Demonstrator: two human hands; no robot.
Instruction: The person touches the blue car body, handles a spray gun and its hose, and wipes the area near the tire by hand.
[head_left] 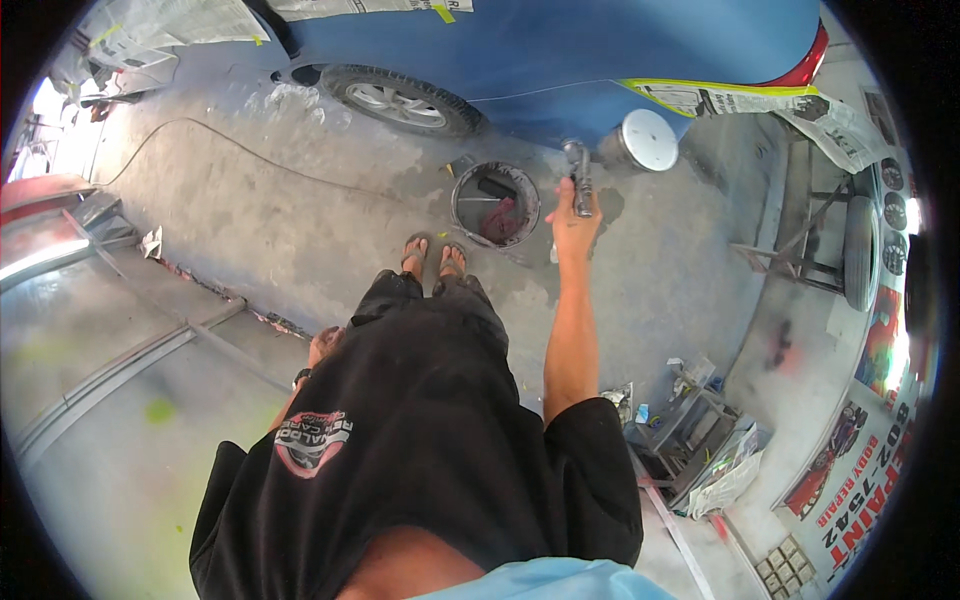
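Observation:
My right hand (574,222) is closed around a grey metal spray gun (581,180), held out in front of me over the floor. Just left of it stands a round dark bucket (456,212) with murky liquid, a reddish cloth (500,218) and a dark piece inside. A white-lidded can (648,140) is on the floor beyond the gun, close to the blue car body (560,60). At my left side hangs my left hand (325,345), a dark band on its wrist. My shirt and leg partly cover it, so its fingers do not show clearly.
The car's wheel (400,100) and taped newspaper masking (735,98) are ahead. A thin hose (235,140) crosses the floor at left. Paint-dusted panels (130,400) lie left of me. At right are a metal stand (800,235), a tire (861,255) and a cluttered rack (700,440).

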